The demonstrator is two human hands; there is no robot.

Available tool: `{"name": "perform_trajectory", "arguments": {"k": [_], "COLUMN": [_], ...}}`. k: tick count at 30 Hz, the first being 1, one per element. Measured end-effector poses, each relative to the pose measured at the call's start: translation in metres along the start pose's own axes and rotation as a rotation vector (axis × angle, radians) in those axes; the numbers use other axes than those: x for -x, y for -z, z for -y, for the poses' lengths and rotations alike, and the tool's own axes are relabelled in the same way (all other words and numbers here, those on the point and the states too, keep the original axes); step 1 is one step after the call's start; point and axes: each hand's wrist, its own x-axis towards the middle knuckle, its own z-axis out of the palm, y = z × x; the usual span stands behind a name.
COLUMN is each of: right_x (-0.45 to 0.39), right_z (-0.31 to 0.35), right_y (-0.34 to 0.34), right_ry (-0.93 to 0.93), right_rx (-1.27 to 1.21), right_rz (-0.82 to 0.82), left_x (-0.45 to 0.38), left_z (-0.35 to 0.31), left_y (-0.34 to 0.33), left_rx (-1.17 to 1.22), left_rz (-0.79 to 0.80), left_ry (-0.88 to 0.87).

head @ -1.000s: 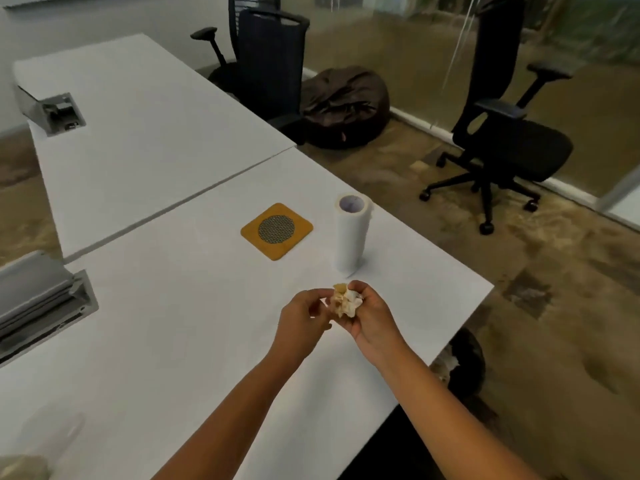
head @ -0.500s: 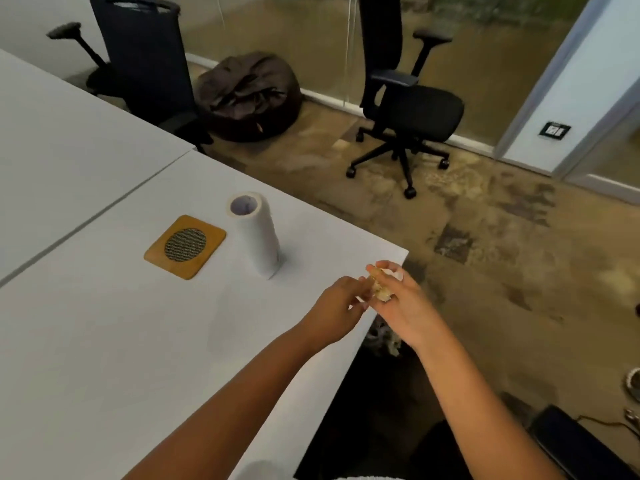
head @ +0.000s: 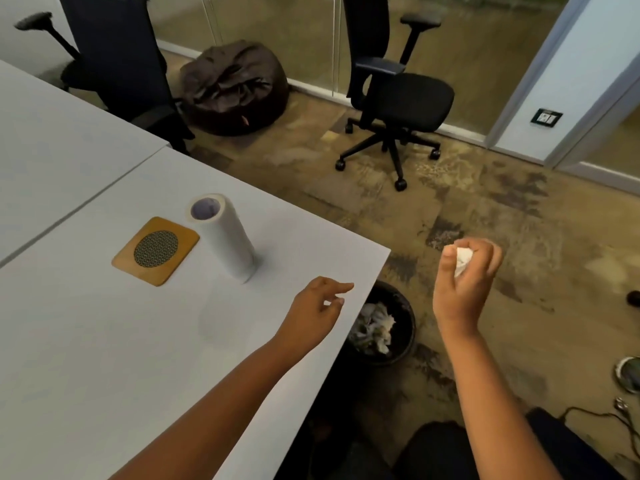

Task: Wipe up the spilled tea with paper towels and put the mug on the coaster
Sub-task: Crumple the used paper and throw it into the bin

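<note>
While no brand, label or readable writing shows on any thing, the roll of paper towels (head: 223, 237) stands upright on the white table (head: 86, 341), just beside the square wooden coaster (head: 156, 250) at centre left of the frame. The mug is not in view.

Compared with half a second ago, the two hands have come apart. Before, they met over the table corner around the crumpled paper; now the right hand (head: 462, 282) is raised alone at centre right, over the floor beyond the table edge. Its fingers are curled around the crumpled paper towel (head: 462, 259), of which only a white part shows.

The left hand (head: 317, 311) hovers over the table edge in the lower middle. It holds nothing; its fingers are loosely bent, with the index finger stretched out.

Below and between the hands, a black bin (head: 401, 327) with used paper stands on the floor, partly under the table.
</note>
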Motion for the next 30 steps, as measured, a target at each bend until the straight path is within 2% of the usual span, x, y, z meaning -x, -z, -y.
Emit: {"name": "perform_trajectory", "arguments": {"k": [2,6,7,9,15,19,24,30], "right_x": [0.013,0.045,0.049,0.051,0.044,0.043,0.060,0.105], "right_z": [-0.026,-0.076,-0.083,-0.093,-0.079,-0.030,0.047,0.135], "right_y": [-0.013,-0.035,-0.037,-0.036,-0.039,-0.060,-0.103,-0.149], "right_ry": [-0.158,-0.602,-0.655,-0.704,-0.668,-0.591,-0.534,-0.390], "right_rx": [0.064,0.245,0.232,0.186,0.070,-0.139,-0.449,-0.558], "right_rz": [0.093,0.578,0.622,0.598,0.305,0.251,0.399,0.691], "left_x": [0.002,0.007,0.009,0.013,0.026,0.033,0.041,0.054], "left_z": [0.005,0.015,0.019,0.026,0.050,0.059,0.070,0.090], "left_y": [-0.001,0.000,0.001,0.004,0.017,0.035,0.066,0.106], "left_rx": [0.003,0.001,-0.001,0.002,0.025,0.033,0.059,0.109], "left_rz": [-0.001,0.014,0.012,-0.003,-0.062,-0.122,-0.227,-0.363], "left_ry": [0.023,0.073,0.087,0.121,0.236,0.271,0.328,0.410]}}
